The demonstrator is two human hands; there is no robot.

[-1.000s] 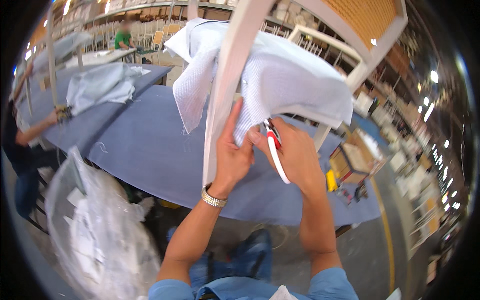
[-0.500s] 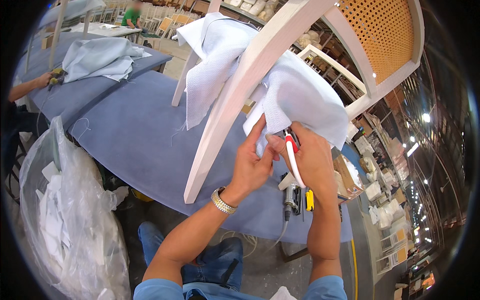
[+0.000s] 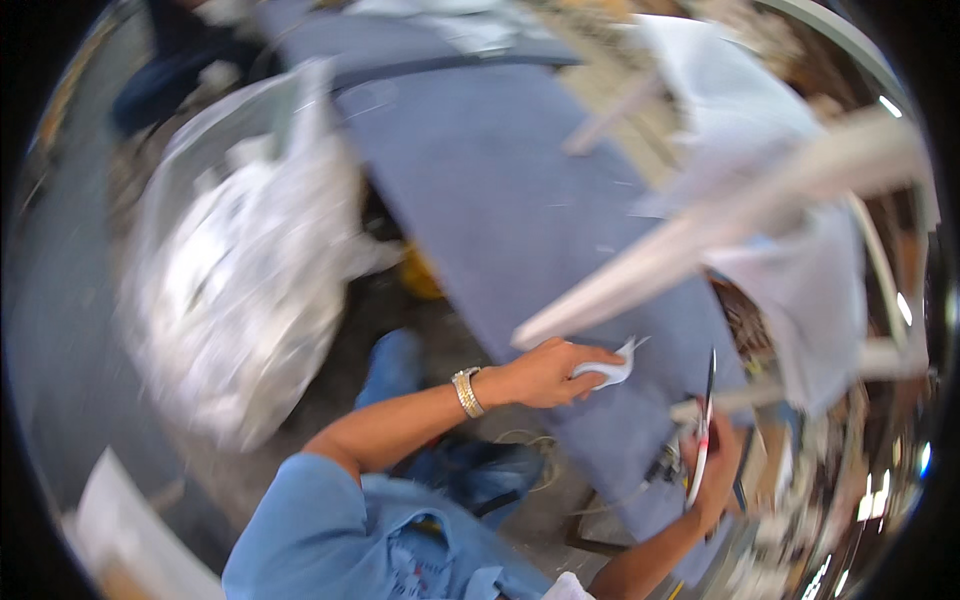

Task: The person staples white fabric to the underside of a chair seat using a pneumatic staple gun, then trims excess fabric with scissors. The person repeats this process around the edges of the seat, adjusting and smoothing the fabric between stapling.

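Observation:
My left hand [image 3: 548, 374] is closed on a small scrap of pale fabric [image 3: 612, 370], over the edge of the blue-grey covered table [image 3: 500, 180]. Farther right, my right hand [image 3: 716, 465] grips a pair of scissors [image 3: 702, 440] with red and white handles, their dark blades pointing up and away. Beyond both hands stands a chair on the table, its pale wooden leg [image 3: 640, 275] slanting toward my left hand. Light blue-white fabric [image 3: 810, 310] hangs from its seat. Motion blurs the chair and the fabric.
A large clear plastic bag [image 3: 250, 290] filled with white scraps stands on the floor to the left of the table. Something yellow [image 3: 420, 272] lies beside it under the table edge. Tools [image 3: 660, 465] lie blurred near my right hand.
The view has swung left, so the chair now appears farther right. Both hands have left the chair's fabric and moved apart; the left one now carries a scrap, the right still holds the scissors.

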